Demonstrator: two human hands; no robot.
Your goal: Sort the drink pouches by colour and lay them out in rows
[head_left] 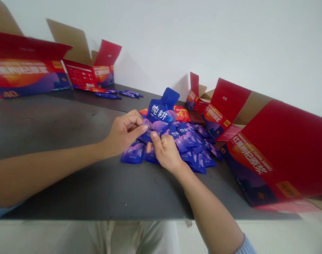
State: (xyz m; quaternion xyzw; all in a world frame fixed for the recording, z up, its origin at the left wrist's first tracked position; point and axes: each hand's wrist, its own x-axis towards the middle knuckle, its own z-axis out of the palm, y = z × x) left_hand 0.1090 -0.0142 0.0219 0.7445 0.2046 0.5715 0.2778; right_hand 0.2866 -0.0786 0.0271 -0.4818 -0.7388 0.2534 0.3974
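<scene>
Both hands pinch one purple-blue pouch [161,112] with white lettering, held upright above the table, its narrow top pointing up. My left hand [125,132] grips its lower left side between thumb and curled fingers. At the pouch's lower edge, my right hand [165,148] is closed with the thumb on the front. Behind and under the hands spreads a heap of similar purple pouches [196,141], partly hidden by my right hand. Several orange-red pouches [182,113] lie at the heap's far side.
On the right stand open red-and-blue cartons, a large near one [256,165] and a smaller one [220,109] behind it. More open cartons [31,76] line the back left, with a few pouches [108,95] beside them. The dark table [97,187] ends before my lap.
</scene>
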